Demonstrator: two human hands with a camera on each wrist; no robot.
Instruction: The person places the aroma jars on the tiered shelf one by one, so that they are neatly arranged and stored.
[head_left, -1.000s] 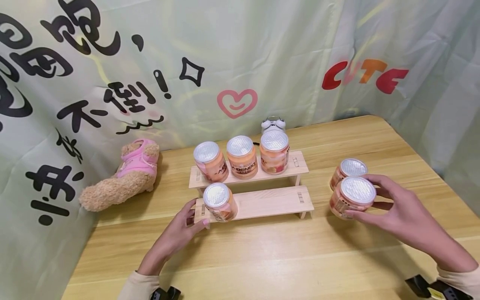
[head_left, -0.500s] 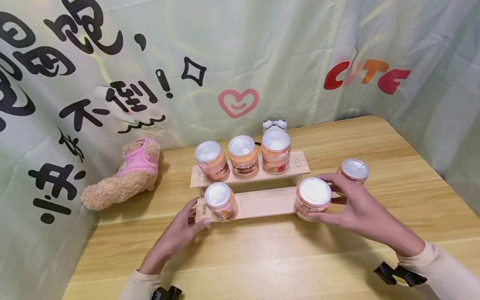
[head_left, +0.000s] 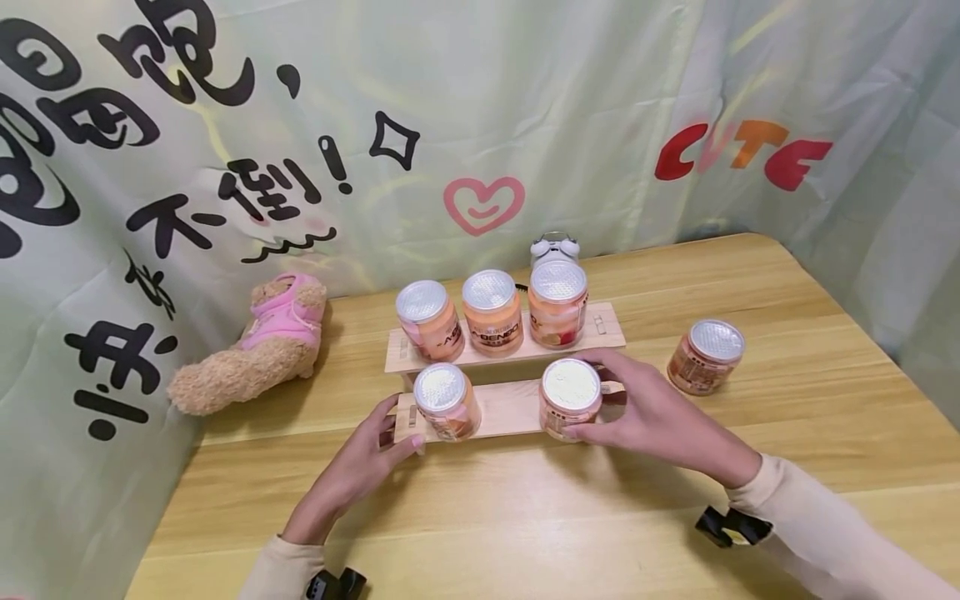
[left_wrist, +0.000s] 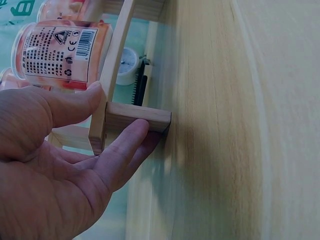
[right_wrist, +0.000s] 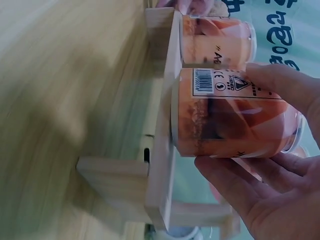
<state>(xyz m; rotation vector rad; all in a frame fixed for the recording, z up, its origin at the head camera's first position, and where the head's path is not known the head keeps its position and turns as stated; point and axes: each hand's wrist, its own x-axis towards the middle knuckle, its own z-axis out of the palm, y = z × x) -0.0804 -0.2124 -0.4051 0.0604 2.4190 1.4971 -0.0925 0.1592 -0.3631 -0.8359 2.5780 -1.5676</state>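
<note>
A two-step wooden display rack (head_left: 510, 408) stands mid-table. Three orange-pink jars with clear lids line its back step: left (head_left: 431, 321), middle (head_left: 492, 313) and right (head_left: 558, 305). Another jar (head_left: 447, 402) sits at the left of the front step. My left hand (head_left: 362, 467) holds the rack's left end, thumb by the board edge and fingers at the leg (left_wrist: 137, 116). My right hand (head_left: 645, 417) grips a jar (right_wrist: 232, 112) between thumb and fingers over the front step's right half. Its base is against or very near the board; I cannot tell which.
One more jar (head_left: 707, 358) stands on the table (head_left: 510, 533) right of the rack. A white twin-bell alarm clock (head_left: 555, 248) is behind the rack. A plush toy in pink clothing (head_left: 262, 346) lies at left. A printed curtain (head_left: 600, 125) hangs behind.
My right hand has carried its jar leftward, from beside the loose jar on the table to the rack's front step. My left hand keeps its hold on the rack.
</note>
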